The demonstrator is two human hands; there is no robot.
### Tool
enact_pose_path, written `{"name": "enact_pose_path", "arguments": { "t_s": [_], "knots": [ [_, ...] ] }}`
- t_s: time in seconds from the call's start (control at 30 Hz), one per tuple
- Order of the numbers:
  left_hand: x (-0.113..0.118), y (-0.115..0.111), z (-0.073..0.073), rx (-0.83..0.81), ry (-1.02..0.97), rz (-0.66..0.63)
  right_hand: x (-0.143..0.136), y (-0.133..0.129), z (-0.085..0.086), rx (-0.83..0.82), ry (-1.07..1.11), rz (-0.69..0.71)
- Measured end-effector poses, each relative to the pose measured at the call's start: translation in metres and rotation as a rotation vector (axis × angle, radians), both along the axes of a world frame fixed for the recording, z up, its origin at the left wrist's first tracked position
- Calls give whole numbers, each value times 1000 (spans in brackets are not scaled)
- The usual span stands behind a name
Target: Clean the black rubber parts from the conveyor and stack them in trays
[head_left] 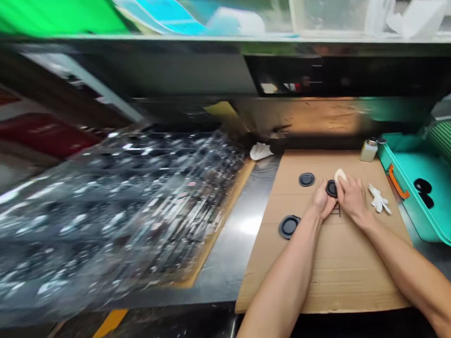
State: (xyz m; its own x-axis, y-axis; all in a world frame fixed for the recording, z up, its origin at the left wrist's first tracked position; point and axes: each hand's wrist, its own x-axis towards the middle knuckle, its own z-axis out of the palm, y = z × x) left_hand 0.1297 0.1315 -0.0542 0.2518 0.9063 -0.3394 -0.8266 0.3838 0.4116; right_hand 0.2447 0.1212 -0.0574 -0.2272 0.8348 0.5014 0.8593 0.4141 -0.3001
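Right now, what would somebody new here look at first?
Probably the big shiny heap of clear plastic filling the left side. Next, the bright turquoise bin with its orange handle at the right. Then the two hands holding a small dark round piece over the cardboard.

At right, a metal bench (234, 249) carries cardboard (345, 281) with two dark rings (307, 179), a bottle (369, 150) and a white cloth (379, 199); clear trays (141, 211) fill the left, a teal bin (428, 202) the far right.

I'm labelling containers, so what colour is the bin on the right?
Teal bin, with an orange handle; the head view shows it.
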Motion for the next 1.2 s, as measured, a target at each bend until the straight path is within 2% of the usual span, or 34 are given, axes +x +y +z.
{"name": "enact_pose_path", "arguments": {
  "t_s": [0.1,0.2,0.27,0.33,0.43,0.5,0.63,0.8,0.9,1.03,1.13,1.2],
  "knots": [
    [-2,-3,2,43,-11,-32,27,17,6,36,152,-77],
    [-4,-6,5,33,-61,-32,47,20,12,61,360,-101],
    [-6,-7,7,-5,-71,-10,50,16,17,-19,481,-80],
    [-6,-6,8,-29,-61,22,46,10,22,-162,550,5],
    [-3,-6,8,-5,-34,48,36,-2,27,-372,499,173],
    [0,-7,7,18,3,42,29,-7,28,-405,428,189],
    [5,-7,4,40,67,43,20,-8,26,-384,420,146],
    [9,-9,2,24,99,50,9,-10,24,-293,350,-46],
    [9,-12,1,33,97,61,1,-16,26,-333,258,-21],
    [8,-14,1,44,108,67,-8,-23,27,-390,115,-161],
    [8,-13,0,34,110,86,-9,-25,25,-405,51,-140],
    [7,-12,0,35,100,106,-8,-24,25,-406,51,-178]
  ]
}}
